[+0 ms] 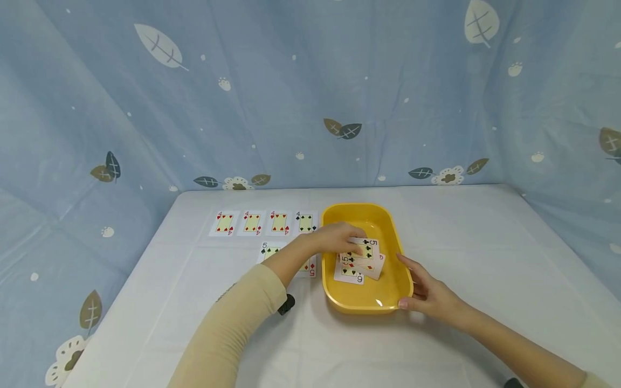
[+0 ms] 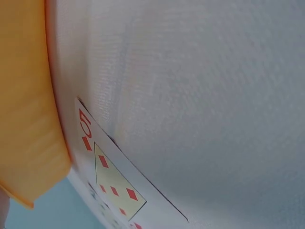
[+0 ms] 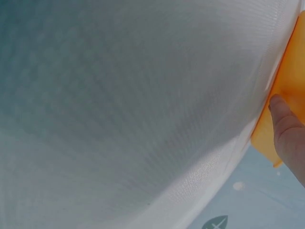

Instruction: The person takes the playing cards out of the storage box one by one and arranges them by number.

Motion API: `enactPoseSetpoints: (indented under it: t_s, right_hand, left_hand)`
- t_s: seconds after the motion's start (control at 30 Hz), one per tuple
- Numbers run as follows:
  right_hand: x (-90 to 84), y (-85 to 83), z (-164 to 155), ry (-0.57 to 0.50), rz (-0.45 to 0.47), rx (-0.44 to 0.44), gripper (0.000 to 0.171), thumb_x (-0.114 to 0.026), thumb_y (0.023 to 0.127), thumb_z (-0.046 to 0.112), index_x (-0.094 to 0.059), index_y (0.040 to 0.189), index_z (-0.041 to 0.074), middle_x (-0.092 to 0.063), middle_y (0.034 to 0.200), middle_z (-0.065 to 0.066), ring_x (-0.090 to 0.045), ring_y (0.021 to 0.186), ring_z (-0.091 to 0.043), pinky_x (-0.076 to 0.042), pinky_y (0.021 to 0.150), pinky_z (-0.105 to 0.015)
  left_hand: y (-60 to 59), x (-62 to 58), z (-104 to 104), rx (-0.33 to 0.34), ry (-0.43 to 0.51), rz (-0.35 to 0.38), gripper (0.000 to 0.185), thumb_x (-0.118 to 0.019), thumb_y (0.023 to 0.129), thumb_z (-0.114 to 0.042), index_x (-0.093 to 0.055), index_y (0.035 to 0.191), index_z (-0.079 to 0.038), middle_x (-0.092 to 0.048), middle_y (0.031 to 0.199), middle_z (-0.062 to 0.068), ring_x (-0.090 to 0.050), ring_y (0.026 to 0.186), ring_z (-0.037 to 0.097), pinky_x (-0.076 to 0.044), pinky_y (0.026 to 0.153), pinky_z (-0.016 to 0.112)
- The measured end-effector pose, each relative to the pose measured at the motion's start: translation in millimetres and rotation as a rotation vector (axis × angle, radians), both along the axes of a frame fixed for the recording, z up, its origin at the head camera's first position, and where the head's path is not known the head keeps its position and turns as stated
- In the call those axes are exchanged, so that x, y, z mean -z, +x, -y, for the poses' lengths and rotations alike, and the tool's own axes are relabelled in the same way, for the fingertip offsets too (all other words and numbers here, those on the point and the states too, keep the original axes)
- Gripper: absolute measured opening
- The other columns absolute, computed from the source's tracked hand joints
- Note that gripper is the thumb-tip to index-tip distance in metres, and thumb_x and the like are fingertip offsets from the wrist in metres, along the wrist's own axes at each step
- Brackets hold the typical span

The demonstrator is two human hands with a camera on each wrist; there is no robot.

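Head view: the five of clubs (image 1: 366, 248) sits right of the middle of the frame, inside the yellow tray (image 1: 364, 299), with the left hand (image 1: 342, 237) apparently pinching its left side between thumb and fingers. Below it, a red-suited card (image 1: 378, 268) and a black-suited card (image 1: 342, 276) overlap askew, so lifting could drag one of them along, as flat cards tend to cling together. If the pinch has only an edge, the card might twist loose and drop back into the tray. The right hand (image 1: 429, 291) grips the tray at its lower right, thumb by the corner, fingers along the side; should that hold slacken, a push from the other hand could slide the tray over the white cloth (image 1: 475, 258). Leftward, it would soon shove the five of diamonds (image 2: 114, 176), flat near the tray's wall in the left wrist view, or the four of spades (image 1: 305, 222), just beside the rim at the right end of the upper row. Left of centre, the left forearm (image 1: 286, 264) partly hides the five of spades (image 1: 268, 251); a low sweep back could brush that lower row out of line
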State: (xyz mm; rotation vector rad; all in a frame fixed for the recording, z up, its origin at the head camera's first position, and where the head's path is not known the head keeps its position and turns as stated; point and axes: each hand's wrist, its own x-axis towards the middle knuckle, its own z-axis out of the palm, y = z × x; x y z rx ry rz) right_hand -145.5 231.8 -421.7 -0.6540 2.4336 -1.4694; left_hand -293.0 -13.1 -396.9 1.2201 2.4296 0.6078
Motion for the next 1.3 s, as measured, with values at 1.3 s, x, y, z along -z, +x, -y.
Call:
enactPoseSetpoints:
  t_s: [1.3]
  right_hand:
    - [2.9,-0.9,-0.6,-0.031,-0.024,-0.003,0.088,-0.071,0.083,0.009,-0.013,0.148,-0.001,-0.034,0.135,-0.043,-0.054,0.109,-0.052,-0.055,0.082,-0.034]
  left_hand:
    - [-4.5,-10.4,21.0,-0.418,0.654,0.123,0.041,-0.064,0.091,-0.012,-0.048,0.129,-0.015,-0.048,0.102,0.006,-0.054,0.077,0.015,-0.045,0.062,0.023]
